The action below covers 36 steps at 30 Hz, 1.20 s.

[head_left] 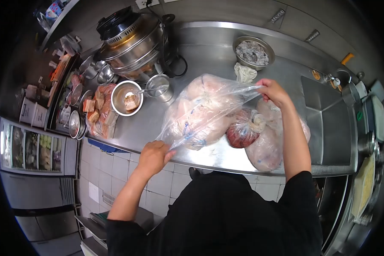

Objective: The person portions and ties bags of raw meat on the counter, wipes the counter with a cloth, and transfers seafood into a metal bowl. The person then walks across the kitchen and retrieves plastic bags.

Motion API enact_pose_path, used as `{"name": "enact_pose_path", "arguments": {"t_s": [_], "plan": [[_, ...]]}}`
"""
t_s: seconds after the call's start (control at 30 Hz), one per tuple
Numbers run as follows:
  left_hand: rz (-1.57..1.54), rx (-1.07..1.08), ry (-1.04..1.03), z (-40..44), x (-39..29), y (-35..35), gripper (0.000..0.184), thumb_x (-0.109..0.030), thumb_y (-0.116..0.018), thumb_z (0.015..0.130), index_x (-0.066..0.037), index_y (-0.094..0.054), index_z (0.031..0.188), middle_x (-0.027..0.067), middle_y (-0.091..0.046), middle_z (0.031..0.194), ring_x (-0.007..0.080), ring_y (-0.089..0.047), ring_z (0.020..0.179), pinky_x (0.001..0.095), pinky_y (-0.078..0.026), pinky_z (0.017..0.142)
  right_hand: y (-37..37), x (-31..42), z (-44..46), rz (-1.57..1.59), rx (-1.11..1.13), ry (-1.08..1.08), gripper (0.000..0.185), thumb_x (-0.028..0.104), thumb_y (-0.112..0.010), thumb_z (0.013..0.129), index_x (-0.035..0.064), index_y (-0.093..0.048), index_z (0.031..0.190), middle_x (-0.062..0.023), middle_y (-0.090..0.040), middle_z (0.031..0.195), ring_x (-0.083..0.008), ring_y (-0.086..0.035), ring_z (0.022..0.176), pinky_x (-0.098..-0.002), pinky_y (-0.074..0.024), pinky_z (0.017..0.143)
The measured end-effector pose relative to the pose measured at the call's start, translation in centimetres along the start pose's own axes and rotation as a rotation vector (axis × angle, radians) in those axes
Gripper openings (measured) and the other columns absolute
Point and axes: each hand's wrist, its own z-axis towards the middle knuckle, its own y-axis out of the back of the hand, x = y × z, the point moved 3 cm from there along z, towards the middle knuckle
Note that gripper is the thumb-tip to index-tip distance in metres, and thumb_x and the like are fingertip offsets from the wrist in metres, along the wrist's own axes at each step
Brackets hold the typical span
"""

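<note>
A large clear plastic bag [200, 115] of pale raw meat, perhaps chicken, lies on the steel counter in front of me. My left hand [152, 157] is closed on the bag's near left edge, by the counter's front. Up at the right, my right hand [273, 91] pinches another part of the bag's plastic and stretches it taut between both hands. Under my right forearm sits a knotted bag of dark red meat [243, 130]. Beside it lies another bag of pale meat [264, 151], partly hidden by that arm.
A metal bowl of greyish contents [252, 52] and a white cloth [245, 72] are at the back. To the left stand a white bowl [127, 98], a steel pot [159, 87], bagged reddish meat [104, 111] and a large round cooker [132, 47]. The sink [328, 123] is at right.
</note>
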Motion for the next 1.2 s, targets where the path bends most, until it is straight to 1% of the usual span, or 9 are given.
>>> {"name": "enact_pose_path", "arguments": {"t_s": [0.1,0.17,0.23,0.3,0.37,0.47,0.73,0.87,1.2], "plan": [[0.01,-0.255,0.024,0.0,-0.9,1.0,0.022,-0.023,-0.065,0.088,-0.003,-0.07,0.095,0.0148,-0.066,0.092,0.0324,-0.062,0.082,0.0407,-0.048,0.072,-0.5,6.2,-6.0,-0.195,0.059,0.177,0.017,0.011,-0.064,0.084,0.0049,-0.065,0.1,-0.0039,-0.06,0.085,-0.0078,-0.057,0.079,-0.0271,-0.0463,0.062],[-0.069,-0.38,0.03,2.2,-2.2,1.9,0.02,-0.023,-0.065,0.088,-0.004,-0.07,0.092,0.0138,-0.066,0.094,0.0321,-0.062,0.086,0.0422,-0.048,0.076,-2.7,11.5,-10.2,-0.058,-0.175,0.695,0.021,0.008,-0.065,0.084,0.004,-0.064,0.105,-0.0026,-0.059,0.093,-0.0096,-0.057,0.087,-0.0264,-0.0482,0.078],[-0.234,-0.424,0.028,5.4,-3.1,2.0,0.019,-0.018,-0.065,0.087,-0.003,-0.07,0.096,0.014,-0.066,0.102,0.033,-0.062,0.095,0.0438,-0.048,0.083,-8.2,13.0,-12.0,-0.016,0.183,0.724,0.022,0.009,-0.065,0.085,0.0042,-0.064,0.106,-0.0059,-0.061,0.098,-0.014,-0.059,0.095,-0.0283,-0.0467,0.088],[-0.294,-0.344,0.004,8.8,-3.2,-0.3,0.026,-0.017,-0.064,0.087,-0.001,-0.067,0.107,0.0156,-0.063,0.116,0.0343,-0.058,0.108,0.0435,-0.045,0.094,-14.9,12.1,-10.0,-0.551,0.257,0.636,0.025,0.011,-0.055,0.087,0.0026,-0.064,0.109,-0.014,-0.063,0.113,-0.0285,-0.059,0.109,-0.0405,-0.0456,0.096],[-0.255,-0.357,-0.032,11.2,-2.4,-3.6,0.031,-0.02,-0.063,0.088,-0.002,-0.064,0.113,0.0161,-0.059,0.125,0.0343,-0.054,0.116,0.0431,-0.043,0.099,-19.8,7.3,-4.5,-1.058,-0.046,0.497,0.039,0.016,-0.058,0.085,0.0029,-0.058,0.122,-0.0183,-0.061,0.117,-0.0369,-0.055,0.116,-0.0444,-0.0417,0.102],[-0.03,-0.379,-0.004,13.0,-1.6,-4.4,0.05,-0.027,-0.066,0.086,-0.001,-0.054,0.128,0.0181,-0.049,0.138,0.0335,-0.046,0.128,0.0403,-0.037,0.108,-20.9,4.2,-0.9,-1.069,-0.521,0.734,0.056,0.024,-0.067,0.081,0.0019,-0.05,0.129,-0.0215,-0.059,0.119,-0.0403,-0.05,0.122,-0.0427,-0.0419,0.103],[-0.206,0.126,0.129,12.6,0.1,-3.5,0.071,-0.042,-0.07,0.082,0.002,-0.048,0.132,0.0232,-0.053,0.129,0.0388,-0.047,0.124,0.0424,-0.036,0.107,-15.0,9.2,4.9,-0.937,-0.305,0.349,0.064,0.028,-0.074,0.074,0.0038,-0.055,0.13,-0.0228,-0.061,0.121,-0.0385,-0.06,0.11,-0.0438,-0.0472,0.096],[-0.178,0.155,0.105,11.6,-1.2,-3.0,0.076,-0.04,-0.07,0.082,0.006,-0.043,0.136,0.025,-0.054,0.126,0.0396,-0.045,0.126,0.0417,-0.034,0.109,-12.5,10.1,6.5,-0.747,-0.485,0.492,0.04,0.02,-0.068,0.076,0.0027,-0.068,0.111,-0.0219,-0.069,0.097,-0.0362,-0.066,0.096,-0.0428,-0.0508,0.087],[-0.149,0.087,0.112,11.9,-1.2,-3.5,0.079,-0.045,-0.073,0.075,0.001,-0.048,0.134,0.023,-0.055,0.124,0.0388,-0.05,0.119,0.0449,-0.035,0.105,-4.2,16.2,-8.3,-0.39,-0.423,0.558,0.034,0.018,-0.061,0.076,0.0021,-0.068,0.105,-0.0158,-0.071,0.095,-0.0273,-0.067,0.088,-0.0355,-0.0502,0.081]]}}
